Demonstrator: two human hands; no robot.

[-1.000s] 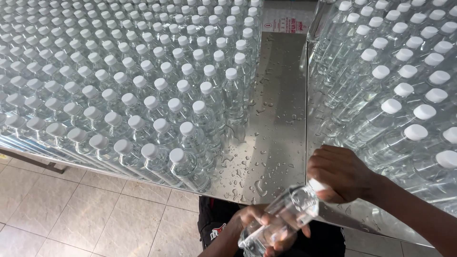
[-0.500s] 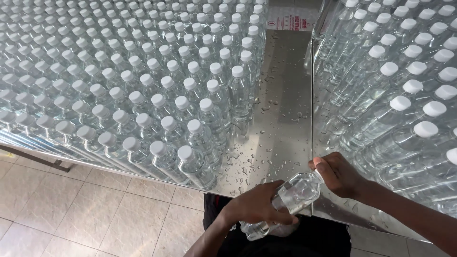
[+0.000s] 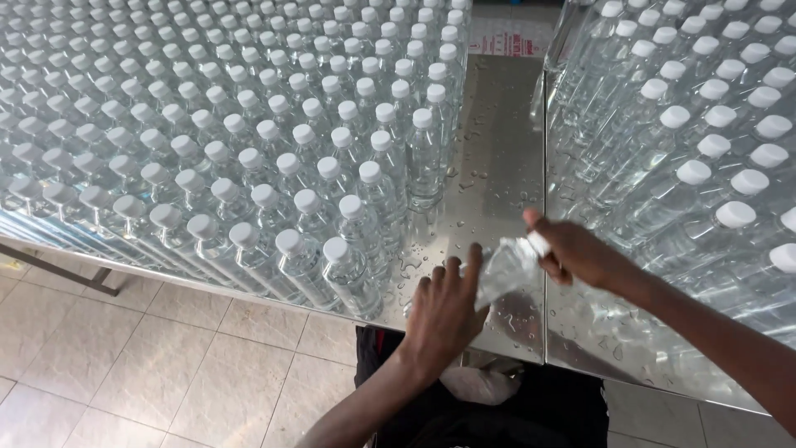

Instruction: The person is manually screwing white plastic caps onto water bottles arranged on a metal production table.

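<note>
A clear plastic water bottle (image 3: 507, 267) with a white cap lies tilted between my hands, low over the wet steel table (image 3: 497, 166). My left hand (image 3: 446, 311) wraps its lower body from below. My right hand (image 3: 574, 249) pinches the capped neck end. A dense block of upright capped bottles (image 3: 249, 141) stands on the left part of the table, its nearest corner bottle (image 3: 350, 274) just left of my left hand. Another block of capped bottles (image 3: 696, 141) fills the right part.
A bare steel strip with water drops runs between the two blocks. A seam (image 3: 545, 274) divides the table tops. The table's front edge (image 3: 207, 286) runs diagonally, with a tiled floor (image 3: 149, 373) below. A white-and-red label (image 3: 506, 41) lies at the far end.
Both hands have lifted the bottle up and forward, from below the table edge to over the steel strip. My left hand has shifted from under the bottle to around its lower part.
</note>
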